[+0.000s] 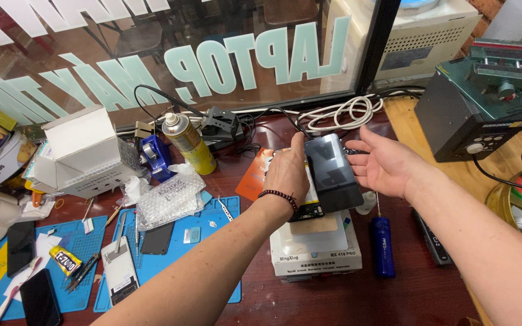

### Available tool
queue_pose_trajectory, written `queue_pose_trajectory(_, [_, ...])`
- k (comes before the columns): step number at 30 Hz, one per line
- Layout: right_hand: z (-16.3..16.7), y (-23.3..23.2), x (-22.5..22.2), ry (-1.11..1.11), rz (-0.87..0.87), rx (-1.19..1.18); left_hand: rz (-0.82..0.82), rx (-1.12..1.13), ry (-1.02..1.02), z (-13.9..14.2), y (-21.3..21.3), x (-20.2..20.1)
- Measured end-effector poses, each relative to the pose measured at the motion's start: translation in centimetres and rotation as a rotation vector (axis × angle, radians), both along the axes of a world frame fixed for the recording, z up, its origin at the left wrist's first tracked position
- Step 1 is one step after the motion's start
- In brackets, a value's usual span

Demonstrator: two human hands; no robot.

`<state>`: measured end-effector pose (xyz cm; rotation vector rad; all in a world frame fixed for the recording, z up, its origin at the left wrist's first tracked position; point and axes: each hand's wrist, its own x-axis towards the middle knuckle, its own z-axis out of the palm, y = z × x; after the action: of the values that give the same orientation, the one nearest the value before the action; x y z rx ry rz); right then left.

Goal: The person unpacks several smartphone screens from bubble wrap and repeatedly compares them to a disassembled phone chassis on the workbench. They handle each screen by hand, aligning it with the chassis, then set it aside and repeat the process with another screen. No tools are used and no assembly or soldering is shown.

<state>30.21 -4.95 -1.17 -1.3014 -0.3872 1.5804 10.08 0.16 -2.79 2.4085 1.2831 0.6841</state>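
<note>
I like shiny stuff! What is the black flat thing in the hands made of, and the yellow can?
The black panel looks like glossy glass: it mirrors the window. The left hand lifts it; the right hand is open beside it. The yellow spray can seems painted metal, with a shiny top.

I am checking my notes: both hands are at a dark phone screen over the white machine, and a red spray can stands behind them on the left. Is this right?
Not quite. The spray can is yellow, not red, as the head view shows. The rest holds: the left hand and right hand are at the dark phone screen over the white machine.
</note>
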Motion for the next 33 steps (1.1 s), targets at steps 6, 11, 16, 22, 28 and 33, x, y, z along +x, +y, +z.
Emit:
queue_pose_trajectory(6, [-0.1,-0.1,0.2,-0.019,0.006,-0.005,-0.027,-0.004,-0.013,0.7,-0.7,-0.3])
queue_pose_trajectory(11, [-0.3,-0.1,0.2,-0.001,-0.01,0.003,-0.045,0.064,0.103,0.8,-1.5,0.0])
queue_pose_trajectory(16, [-0.1,-0.2,0.1,-0.014,0.001,-0.018,-0.036,0.084,0.145,0.3,-1.3,0.6])
queue_pose_trajectory(22, [0.1,-0.1,0.0,-0.015,0.023,0.002,-0.012,-0.026,0.082,-0.3,0.3,0.4])
queue_pose_trajectory(28, [-0.2,0.3,0.2,-0.011,0.016,-0.012,0.038,-0.125,-0.017,-0.4,1.2,0.4])
queue_pose_trajectory(33, [-0.5,0.4,0.3,-0.003,0.019,-0.01,0.051,-0.163,-0.018,-0.4,1.4,0.4])
